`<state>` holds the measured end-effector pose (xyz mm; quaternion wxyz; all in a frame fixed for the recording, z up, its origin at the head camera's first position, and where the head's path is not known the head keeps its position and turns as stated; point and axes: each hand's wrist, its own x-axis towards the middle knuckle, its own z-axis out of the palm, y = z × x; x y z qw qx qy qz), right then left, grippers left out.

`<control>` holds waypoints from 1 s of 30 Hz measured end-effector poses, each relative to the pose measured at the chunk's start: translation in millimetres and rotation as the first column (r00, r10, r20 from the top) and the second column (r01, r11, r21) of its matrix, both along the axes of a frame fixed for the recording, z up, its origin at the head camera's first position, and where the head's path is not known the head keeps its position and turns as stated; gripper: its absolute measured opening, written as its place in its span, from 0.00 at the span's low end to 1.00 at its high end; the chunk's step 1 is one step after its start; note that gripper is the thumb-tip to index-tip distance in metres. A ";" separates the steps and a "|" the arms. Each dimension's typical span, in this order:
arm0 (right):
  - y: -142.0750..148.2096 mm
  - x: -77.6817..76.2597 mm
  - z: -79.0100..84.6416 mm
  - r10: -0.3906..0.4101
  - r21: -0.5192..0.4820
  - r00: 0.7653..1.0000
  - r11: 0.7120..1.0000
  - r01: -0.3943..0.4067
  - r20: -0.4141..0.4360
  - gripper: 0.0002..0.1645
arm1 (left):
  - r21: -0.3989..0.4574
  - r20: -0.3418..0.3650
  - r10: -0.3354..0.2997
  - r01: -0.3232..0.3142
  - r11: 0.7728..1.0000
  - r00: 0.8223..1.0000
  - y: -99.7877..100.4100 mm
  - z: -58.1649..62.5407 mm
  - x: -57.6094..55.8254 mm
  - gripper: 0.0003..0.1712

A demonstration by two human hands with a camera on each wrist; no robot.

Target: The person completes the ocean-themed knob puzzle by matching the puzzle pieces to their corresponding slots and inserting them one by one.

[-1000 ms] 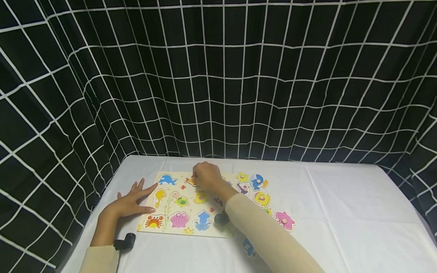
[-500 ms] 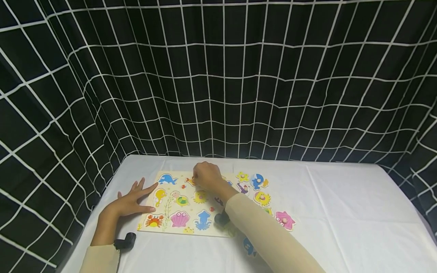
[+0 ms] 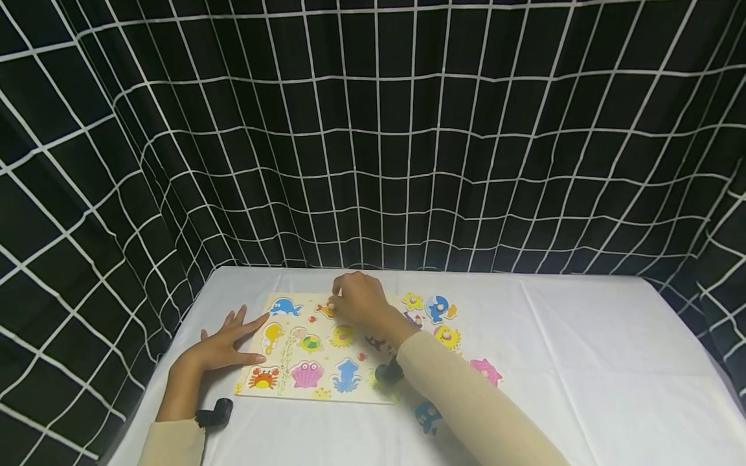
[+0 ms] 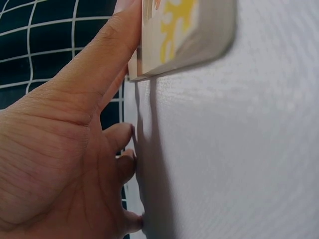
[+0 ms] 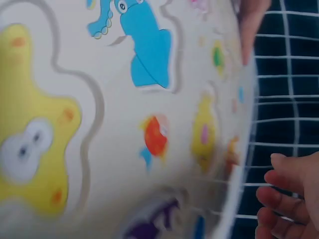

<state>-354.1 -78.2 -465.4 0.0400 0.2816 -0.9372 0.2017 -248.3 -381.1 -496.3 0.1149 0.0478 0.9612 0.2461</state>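
In the head view, a sea-animal puzzle board [image 3: 326,358] lies flat on the white-covered tabletop [image 3: 571,388], lower middle and a little left of the frame, its long axis running left to right and its near edge facing the bottom. Its pictures stand upright to the viewer: the blue whale [image 3: 285,307] has its tail to the right, and the blue squid [image 3: 346,375] points its head to the top of the frame. Close up, the right-wrist view shows routed outlines around the squid and a yellow starfish [image 5: 30,144], so both images sit in shaped recesses. The left hand [image 3: 220,346] is at the board's left edge, fingers spread, thumb and forefinger touching it. The right hand [image 3: 360,303] is over the board's far side with its fingers loosely bent and grasping nothing visible, just beside an orange fish [image 3: 325,310] that lies roughly left to right, partly hidden. Right of the board lie loose knobbed pieces, among them a yellow flower-like piece [image 3: 412,301], a round yellow piece [image 3: 447,336] and a pink piece [image 3: 486,371]; a blue piece [image 3: 428,417] lies near the bottom, beside the right sleeve [image 3: 466,388].
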 end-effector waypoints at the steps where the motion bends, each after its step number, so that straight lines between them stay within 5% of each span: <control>1: 5.5 1.0 4.7 0.003 -0.003 1.000 1.000 -0.003 -0.016 0.10 | 0.000 -0.003 -0.006 0.006 1.000 1.000 1.1 -0.4 -1.4 0.60; 7: 36.4 15.3 28.5 -0.005 -0.033 0.999 0.999 0.004 -0.034 0.12 | -0.012 0.000 -0.013 0.013 1.000 1.000 2.1 -2.2 0.6 0.59; 18: 98.6 38.8 48.5 -0.061 -0.110 0.998 0.992 0.057 -0.027 0.09 | -0.033 -0.008 -0.027 0.026 0.999 1.000 5.3 3.1 0.5 0.58; 30: 161.6 62.8 40.9 -0.091 -0.175 0.995 0.980 0.095 0.032 0.08 | -0.032 0.004 -0.025 0.025 0.999 1.000 7.4 4.1 1.4 0.58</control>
